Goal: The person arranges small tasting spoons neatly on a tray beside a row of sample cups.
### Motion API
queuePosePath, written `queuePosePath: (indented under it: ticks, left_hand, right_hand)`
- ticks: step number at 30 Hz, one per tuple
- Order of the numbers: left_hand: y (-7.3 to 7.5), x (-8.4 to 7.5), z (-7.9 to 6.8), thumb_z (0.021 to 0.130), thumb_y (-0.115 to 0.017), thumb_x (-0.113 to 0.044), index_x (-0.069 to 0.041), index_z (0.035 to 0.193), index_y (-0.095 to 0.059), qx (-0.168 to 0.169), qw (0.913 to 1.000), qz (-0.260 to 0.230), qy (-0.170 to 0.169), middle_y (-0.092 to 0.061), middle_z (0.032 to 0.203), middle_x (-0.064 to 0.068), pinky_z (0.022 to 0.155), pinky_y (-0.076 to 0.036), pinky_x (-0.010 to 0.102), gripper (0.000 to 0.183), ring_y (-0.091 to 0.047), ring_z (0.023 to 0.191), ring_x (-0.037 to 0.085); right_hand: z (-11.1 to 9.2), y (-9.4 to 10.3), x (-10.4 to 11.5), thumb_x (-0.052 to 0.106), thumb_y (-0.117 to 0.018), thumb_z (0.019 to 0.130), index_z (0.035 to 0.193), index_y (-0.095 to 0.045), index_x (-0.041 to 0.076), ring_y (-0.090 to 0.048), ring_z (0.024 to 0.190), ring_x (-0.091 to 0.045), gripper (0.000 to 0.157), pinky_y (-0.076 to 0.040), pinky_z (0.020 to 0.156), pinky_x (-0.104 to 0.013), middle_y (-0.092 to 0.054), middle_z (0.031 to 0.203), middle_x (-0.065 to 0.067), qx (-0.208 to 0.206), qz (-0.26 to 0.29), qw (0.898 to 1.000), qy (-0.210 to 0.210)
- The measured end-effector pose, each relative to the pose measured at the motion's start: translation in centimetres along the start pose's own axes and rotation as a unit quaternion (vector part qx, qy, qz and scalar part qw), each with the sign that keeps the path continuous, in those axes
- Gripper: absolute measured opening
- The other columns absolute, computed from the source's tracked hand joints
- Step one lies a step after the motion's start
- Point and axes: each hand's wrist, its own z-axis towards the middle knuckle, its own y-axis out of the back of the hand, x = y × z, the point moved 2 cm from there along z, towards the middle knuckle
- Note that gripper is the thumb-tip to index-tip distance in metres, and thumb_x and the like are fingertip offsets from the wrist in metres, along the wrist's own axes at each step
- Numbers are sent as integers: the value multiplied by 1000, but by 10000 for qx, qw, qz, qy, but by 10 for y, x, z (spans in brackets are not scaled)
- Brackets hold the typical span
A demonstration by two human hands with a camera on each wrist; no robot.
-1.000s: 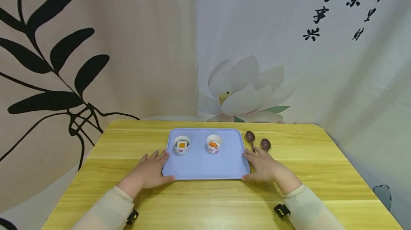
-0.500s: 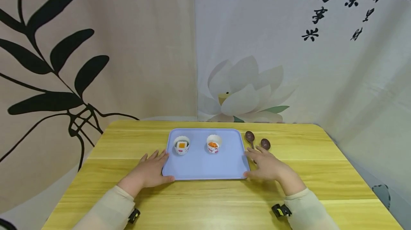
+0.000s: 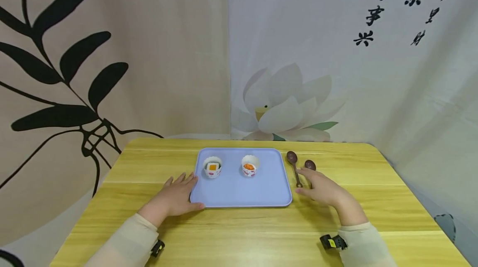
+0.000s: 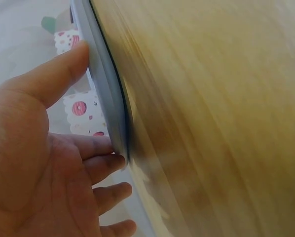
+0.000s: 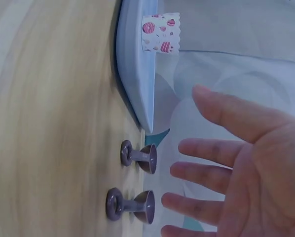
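Observation:
A light blue tray (image 3: 242, 194) lies on the wooden table. My left hand (image 3: 172, 198) rests at the tray's left edge, its thumb by the near corner and its fingertips at the rim in the left wrist view. On the tray stand two white paper cups with pink prints: the left cup (image 3: 212, 173) holds a white and orange square piece, the right cup (image 3: 249, 172) an orange piece. To the right of the tray, my right hand (image 3: 326, 190) hovers with spread fingers over two brown spoons, the left spoon (image 3: 292, 158) and the right spoon (image 3: 310, 165), the latter's handle partly hidden.
The yellow wooden table (image 3: 239, 238) reaches back to a fabric backdrop (image 3: 179, 72) printed with leaves, a lotus and black characters. Dark straps (image 3: 333, 242) sit at both wrists.
My right hand has let go of the tray's right edge and moved right, over the spoons. The left hand stays at the tray's left edge.

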Motion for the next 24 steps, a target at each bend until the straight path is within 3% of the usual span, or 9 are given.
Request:
queuePosePath:
  ticks: [12, 19, 24]
  left_hand:
    - [1, 1, 0, 85, -69, -61, 5, 151, -37, 52, 9999, -102, 32, -30, 159, 23, 114, -14, 69, 99, -23, 146, 48]
    - [1, 1, 0, 85, -69, -62, 4, 152, -36, 67, 9999, -99, 23, -30, 159, 23, 114, -14, 69, 100, -23, 147, 47]
    - [2, 0, 0, 85, -69, -62, 4, 152, -36, 68, 9999, -106, 27, -30, 159, 23, 114, -15, 69, 100, -23, 146, 48]
  right_hand:
    - [0, 3, -13, 34, -66, 98, 145, -44, -8, -41, 136, -49, 67, -35, 108, -62, -47, 146, -28, -376, 319, 9981, -377]
    - [2, 4, -25, 31, -66, 98, 140, -53, -6, -57, 118, -50, 57, -47, 95, -60, -54, 138, -31, -849, 381, 9910, -959]
    - [3, 2, -30, 31, -64, 99, 138, -54, -5, -60, 116, -46, 54, -50, 93, -56, -54, 139, -29, -963, 645, 9852, -1265]
